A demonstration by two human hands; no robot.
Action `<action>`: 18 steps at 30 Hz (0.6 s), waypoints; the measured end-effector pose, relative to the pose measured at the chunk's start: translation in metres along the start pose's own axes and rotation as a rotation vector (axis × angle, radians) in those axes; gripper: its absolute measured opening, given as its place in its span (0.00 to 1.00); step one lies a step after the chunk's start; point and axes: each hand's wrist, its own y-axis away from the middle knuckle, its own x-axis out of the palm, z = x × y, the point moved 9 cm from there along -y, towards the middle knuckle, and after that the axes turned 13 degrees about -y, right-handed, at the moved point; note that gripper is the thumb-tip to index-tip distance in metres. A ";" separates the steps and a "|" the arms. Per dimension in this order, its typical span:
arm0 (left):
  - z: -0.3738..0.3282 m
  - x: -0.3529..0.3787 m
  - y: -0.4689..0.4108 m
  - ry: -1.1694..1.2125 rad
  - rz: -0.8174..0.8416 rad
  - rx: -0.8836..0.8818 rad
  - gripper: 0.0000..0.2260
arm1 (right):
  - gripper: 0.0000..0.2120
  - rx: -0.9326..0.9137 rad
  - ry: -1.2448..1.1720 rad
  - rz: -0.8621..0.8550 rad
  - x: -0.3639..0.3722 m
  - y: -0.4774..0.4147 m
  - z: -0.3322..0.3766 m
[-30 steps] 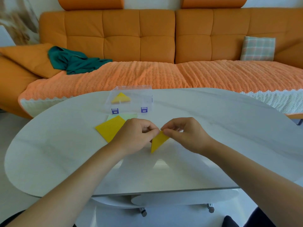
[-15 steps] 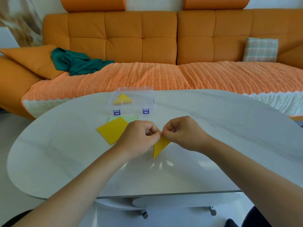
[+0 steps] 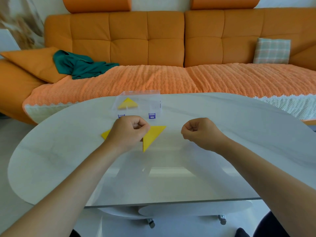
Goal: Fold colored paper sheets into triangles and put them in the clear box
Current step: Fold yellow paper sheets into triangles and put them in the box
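Left grip (image 3: 130, 132): fingers curled, pinching the folded triangle (image 3: 152, 136) by its left edge; the sharp tip points to 6 o'clock. It seems raised off the tabletop (image 3: 222, 151), but contact is hard to judge. Right grip (image 3: 200, 132): at 3 o'clock of the folded triangle, apart from it, fist curled tight on nothing. Clear box (image 3: 151, 103): at 12 o'clock of the left grip, with 1 boxed triangle (image 3: 127, 104) inside. Yellow sheet (image 3: 106, 134): a corner shows at 9 o'clock of the left grip.
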 end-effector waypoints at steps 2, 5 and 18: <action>0.000 0.003 0.002 0.058 0.032 -0.009 0.09 | 0.07 -0.044 -0.074 -0.029 -0.002 0.001 0.004; -0.010 0.017 0.008 0.070 0.093 0.022 0.09 | 0.02 -0.130 -0.124 0.022 0.012 0.005 0.019; -0.033 0.032 0.019 -0.111 0.145 0.179 0.11 | 0.06 -0.187 0.065 0.124 0.037 0.016 0.031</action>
